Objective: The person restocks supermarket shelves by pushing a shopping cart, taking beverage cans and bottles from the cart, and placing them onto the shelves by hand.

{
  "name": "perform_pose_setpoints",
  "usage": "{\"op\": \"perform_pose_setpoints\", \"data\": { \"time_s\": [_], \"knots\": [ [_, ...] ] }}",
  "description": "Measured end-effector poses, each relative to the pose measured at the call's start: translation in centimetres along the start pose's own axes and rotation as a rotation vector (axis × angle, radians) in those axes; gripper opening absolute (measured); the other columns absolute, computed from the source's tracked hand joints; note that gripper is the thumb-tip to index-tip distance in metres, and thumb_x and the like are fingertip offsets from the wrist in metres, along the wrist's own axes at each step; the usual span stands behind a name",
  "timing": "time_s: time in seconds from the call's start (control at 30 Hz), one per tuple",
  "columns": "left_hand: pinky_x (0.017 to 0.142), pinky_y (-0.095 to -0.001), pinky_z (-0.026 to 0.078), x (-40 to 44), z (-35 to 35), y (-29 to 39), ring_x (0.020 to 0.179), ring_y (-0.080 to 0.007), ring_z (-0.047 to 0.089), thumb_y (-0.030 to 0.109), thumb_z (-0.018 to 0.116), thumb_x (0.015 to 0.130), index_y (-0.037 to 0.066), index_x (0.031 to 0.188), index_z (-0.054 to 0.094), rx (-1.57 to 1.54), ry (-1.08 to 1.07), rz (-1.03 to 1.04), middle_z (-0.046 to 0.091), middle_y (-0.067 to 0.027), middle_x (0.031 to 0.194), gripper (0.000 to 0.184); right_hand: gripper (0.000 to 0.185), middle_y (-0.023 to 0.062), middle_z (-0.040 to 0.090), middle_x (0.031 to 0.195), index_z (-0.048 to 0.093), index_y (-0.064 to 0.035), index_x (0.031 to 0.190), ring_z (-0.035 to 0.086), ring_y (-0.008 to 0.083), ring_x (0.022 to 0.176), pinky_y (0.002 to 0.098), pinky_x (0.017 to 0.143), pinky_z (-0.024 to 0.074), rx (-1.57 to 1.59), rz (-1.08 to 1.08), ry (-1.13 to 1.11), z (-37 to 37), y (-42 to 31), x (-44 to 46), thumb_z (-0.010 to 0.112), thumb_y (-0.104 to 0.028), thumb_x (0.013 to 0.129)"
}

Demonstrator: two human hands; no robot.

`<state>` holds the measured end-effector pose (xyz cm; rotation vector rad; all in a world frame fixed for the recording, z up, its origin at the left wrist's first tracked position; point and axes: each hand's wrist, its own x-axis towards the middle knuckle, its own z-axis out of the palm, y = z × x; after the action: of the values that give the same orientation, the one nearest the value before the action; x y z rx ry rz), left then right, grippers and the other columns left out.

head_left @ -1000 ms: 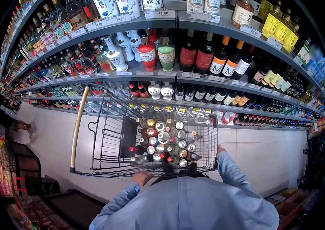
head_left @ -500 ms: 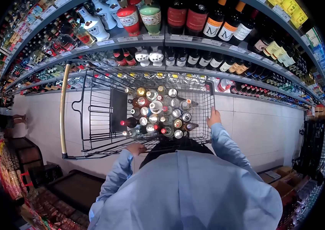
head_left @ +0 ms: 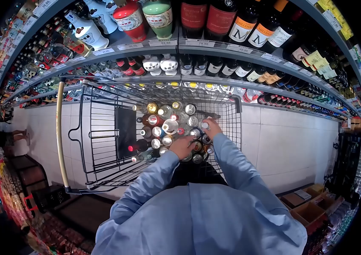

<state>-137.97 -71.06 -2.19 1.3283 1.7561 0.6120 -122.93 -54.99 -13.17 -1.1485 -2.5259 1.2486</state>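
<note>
Black wire shopping cart (head_left: 126,134) holds round silver-topped cans (head_left: 198,158). The right hand (head_left: 213,127) grips a pale-topped cylindrical container (head_left: 206,125); the left hand (head_left: 183,146) lies over cans, whether gripping I cannot tell.

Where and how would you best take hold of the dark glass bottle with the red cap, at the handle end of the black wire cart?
Probably by the slim neck of the dark glass bottle, just below its red cap, coming from above on the handle side: the neck shows clear there, while the wider body sits crowded by other bottles.
</note>
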Motion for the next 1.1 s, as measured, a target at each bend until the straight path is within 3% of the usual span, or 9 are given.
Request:
{"op": "perform_pose_setpoints", "data": {
  "time_s": [0.17, 0.33, 0.53, 0.7, 0.77, 0.9, 0.97, 1.03, 1.1],
  "knots": [
    [0.074, -0.0349, 0.048, 0.2, 1.4, -0.9, 0.086, -0.0275, 0.061, 0.022, 0.055, 0.084, 0.005, 0.113, 0.053, -0.169, 0.028, -0.03, 0.061, -0.0142, 0.098, 0.034, 0.036, 0.0106, 0.059, 0.104, 0.055, -0.0128, 0.103, 0.056, 0.0302, 0.097, 0.0371, 0.08, 0.0454, 0.122, 0.105, 0.036, 0.8, -0.1, 0.2, 0.071, -0.018, 0.071],
    [0.073, -0.0276, 0.047, -0.4, 2.0, -2.6, 0.081, -0.0183, 0.06, 0.019, 0.052, 0.088, 0.009, 0.114, 0.054, -0.279, -0.042, -0.075, 0.062, -0.0094, 0.092, 0.028, 0.026, 0.0108, 0.063, 0.088, 0.06, -0.0131, 0.094, 0.06, 0.0312, 0.084, 0.0368, 0.072, 0.0476, 0.132, 0.069, 0.077, 0.8, 0.5, 1.0, 0.07, -0.017, 0.071],
    [0.08, -0.0304, 0.046, -1.2, 1.2, -3.1, 0.092, -0.0231, 0.058, 0.014, 0.049, 0.089, 0.012, 0.111, 0.058, -0.22, 0.009, 0.006, 0.061, -0.0105, 0.1, 0.024, 0.021, 0.0096, 0.065, 0.084, 0.063, -0.0092, 0.085, 0.063, 0.029, 0.08, 0.0326, 0.073, 0.0492, 0.076, 0.036, 0.069, -3.7, -3.1, 0.3, 0.07, -0.023, 0.071],
    [0.087, -0.0306, 0.043, -0.8, 0.4, -3.0, 0.105, -0.0212, 0.054, 0.009, 0.05, 0.088, 0.009, 0.117, 0.053, -0.314, 0.116, 0.112, 0.058, -0.0094, 0.111, 0.029, 0.02, 0.0069, 0.064, 0.072, 0.064, -0.0119, 0.076, 0.063, 0.026, 0.066, 0.0316, 0.06, 0.05, 0.132, -0.166, 0.229, -11.0, -11.1, -2.7, 0.072, -0.029, 0.07],
    [0.095, -0.0344, 0.038, -1.2, -2.5, 0.8, 0.119, -0.019, 0.043, 0.015, 0.062, 0.082, 0.011, 0.13, 0.039, -0.477, -0.004, 0.022, 0.047, -0.0083, 0.126, 0.054, 0.018, 0.0059, 0.064, 0.07, 0.064, -0.0098, 0.074, 0.064, 0.021, 0.064, 0.0292, 0.059, 0.0496, 0.142, -0.208, 0.217, -14.4, -15.1, -4.3, 0.073, -0.024, 0.068],
    [0.108, -0.0367, 0.017, -1.2, -6.1, 5.8, 0.133, -0.0225, 0.019, 0.019, 0.077, 0.066, 0.01, 0.141, 0.017, -0.47, -0.184, 0.36, 0.021, -0.0114, 0.144, 0.096, 0.015, 0.0039, 0.062, 0.063, 0.062, -0.0031, 0.066, 0.057, 0.0102, 0.055, 0.0241, 0.053, 0.0461, 0.303, -0.313, 0.134, -21.9, -25.8, -7.9, 0.074, -0.012, 0.066],
    [0.107, -0.0356, 0.02, -2.1, -7.4, 8.5, 0.131, -0.0236, 0.023, 0.02, 0.077, 0.065, 0.008, 0.139, 0.021, -0.54, -0.191, 0.413, 0.026, -0.0141, 0.141, 0.093, 0.014, 0.0016, 0.061, 0.061, 0.061, -0.0018, 0.065, 0.057, 0.0077, 0.059, 0.0235, 0.054, 0.0453, 0.447, -0.283, 0.104, -24.5, -29.9, -9.5, 0.073, -0.009, 0.067],
    [0.108, -0.0344, 0.018, -2.2, -8.3, 10.3, 0.132, -0.0202, 0.023, 0.016, 0.08, 0.059, 0.004, 0.14, 0.012, -0.832, -0.38, 0.388, 0.025, -0.0107, 0.142, 0.106, 0.011, 0.0042, 0.061, 0.067, 0.058, -0.001, 0.07, 0.061, 0.0118, 0.064, 0.0261, 0.06, 0.0488, 0.689, -0.371, 0.068, -26.6, -32.6, -10.5, 0.066, -0.007, 0.074],
    [0.104, -0.037, 0.03, -3.1, -9.2, 11.8, 0.124, -0.0226, 0.037, 0.02, 0.081, 0.056, 0.003, 0.138, 0.017, -1.201, -0.541, 0.285, 0.037, -0.0108, 0.135, 0.105, 0.012, 0.0073, 0.062, 0.07, 0.056, -0.0011, 0.074, 0.063, 0.0155, 0.066, 0.0287, 0.062, 0.051, 0.887, -0.383, 0.075, -27.5, -33.1, -10.1, 0.064, -0.01, 0.077]
  ]
}}
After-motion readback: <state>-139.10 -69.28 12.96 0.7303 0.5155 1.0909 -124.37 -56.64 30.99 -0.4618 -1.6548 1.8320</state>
